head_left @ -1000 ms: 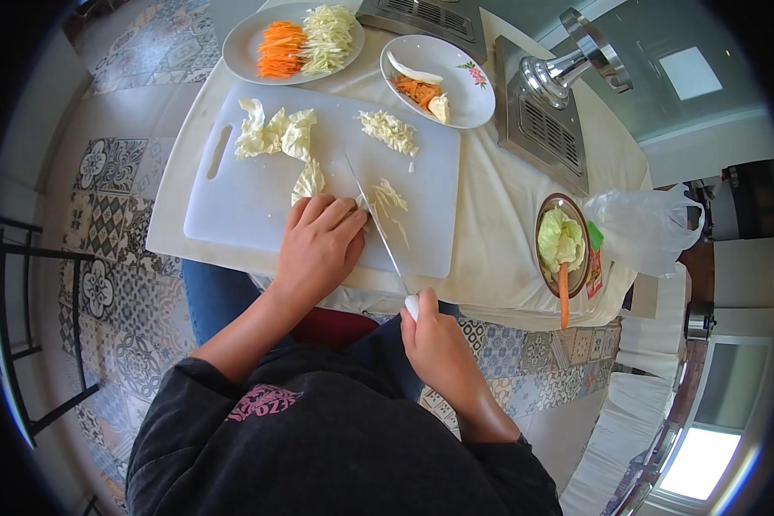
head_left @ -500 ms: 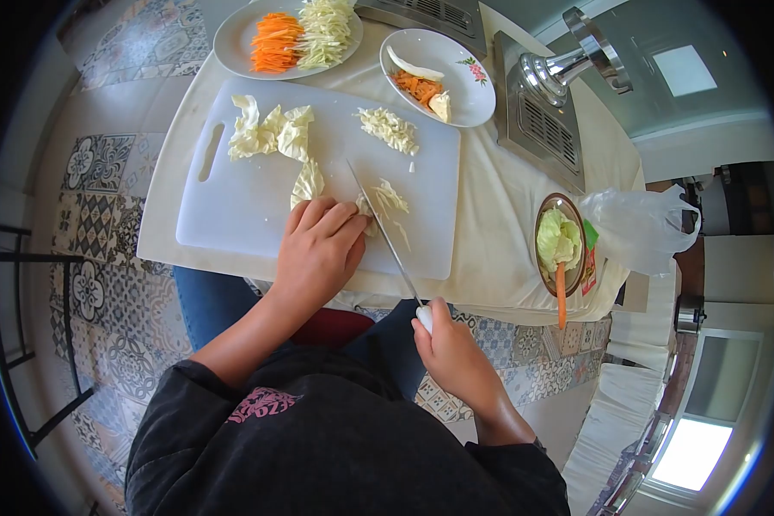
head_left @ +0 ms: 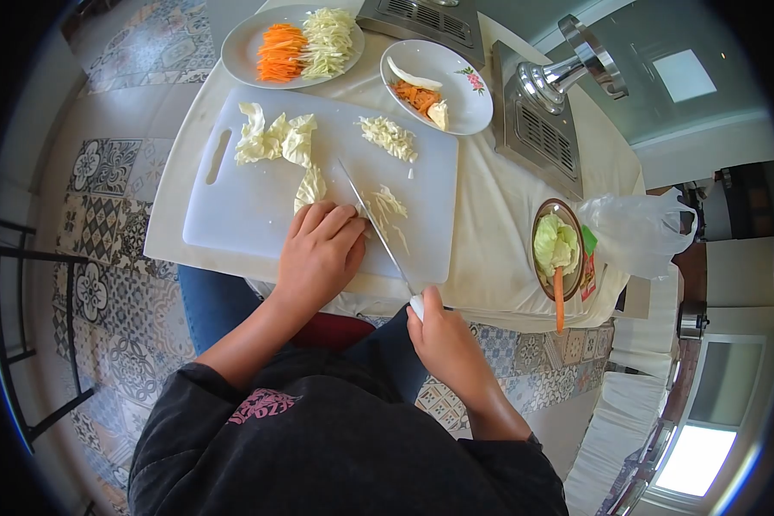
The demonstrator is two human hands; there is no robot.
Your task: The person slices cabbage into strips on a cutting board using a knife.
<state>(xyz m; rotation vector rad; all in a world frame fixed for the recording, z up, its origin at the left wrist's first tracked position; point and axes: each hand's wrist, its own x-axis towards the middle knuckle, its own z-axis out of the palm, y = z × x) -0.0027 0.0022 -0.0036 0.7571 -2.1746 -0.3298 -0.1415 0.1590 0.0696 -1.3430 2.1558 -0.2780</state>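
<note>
My right hand (head_left: 439,331) is closed round the white handle of a knife (head_left: 375,227), whose blade slants up and left over the white cutting board (head_left: 232,206). Beside the blade, my left hand (head_left: 325,245) presses down with bent fingers on pale cabbage, mostly hidden under the fingertips. Thin cabbage shreds (head_left: 389,203) lie just right of the blade. A pile of chopped cabbage (head_left: 387,138) sits at the board's upper right. Crumpled cabbage leaves (head_left: 275,138) lie at its upper left, and one piece reaches down to my left hand.
Behind the board are a plate (head_left: 236,58) with shredded carrot and cabbage, and a flowered plate (head_left: 473,107) with scraps. Metal stoves (head_left: 537,129) stand behind and right. A brown-rimmed bowl (head_left: 539,275) holds leaves and a carrot, near a plastic bag (head_left: 641,228).
The knife and my right hand have shifted slightly up and left since half a second ago. My left hand stays on the cabbage. The whole view has shifted a little.
</note>
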